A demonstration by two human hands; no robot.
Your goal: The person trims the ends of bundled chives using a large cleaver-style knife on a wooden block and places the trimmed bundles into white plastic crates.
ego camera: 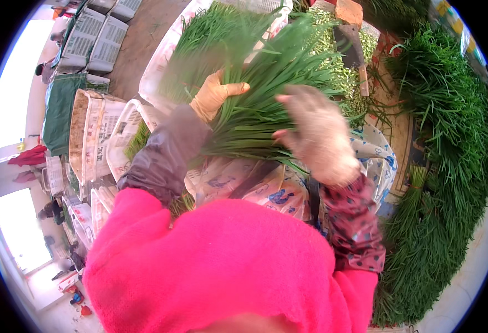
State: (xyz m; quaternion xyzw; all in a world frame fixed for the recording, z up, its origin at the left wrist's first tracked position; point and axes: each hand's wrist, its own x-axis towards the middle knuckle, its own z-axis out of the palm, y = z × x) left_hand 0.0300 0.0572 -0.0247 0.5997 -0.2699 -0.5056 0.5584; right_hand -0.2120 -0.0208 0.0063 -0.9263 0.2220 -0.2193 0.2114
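My left hand [215, 95], in a yellowish glove, grips a loose bunch of long green leaves, likely garlic chives [256, 104], with its thumb over them. The leaves fan out toward the upper right, partly blurred. My right hand [321, 133] wears a fuzzy, pale knit glove with bare fingertips. It is blurred by motion over the right side of the bunch, thumb and fingers apart, with no leaves seen between them. Below the bunch, a patterned plastic apron [285, 189] covers my lap. A white plastic crate [150, 79] of similar greens lies beyond my left hand.
A cleaver-like blade [349, 45] with a wooden handle lies on chopped pale stalks [325, 23]. A large heap of greens [443, 125] runs down the right side, with a tied bundle [417, 177] on it. Stacked crates [98, 133] stand at left; people are in the background.
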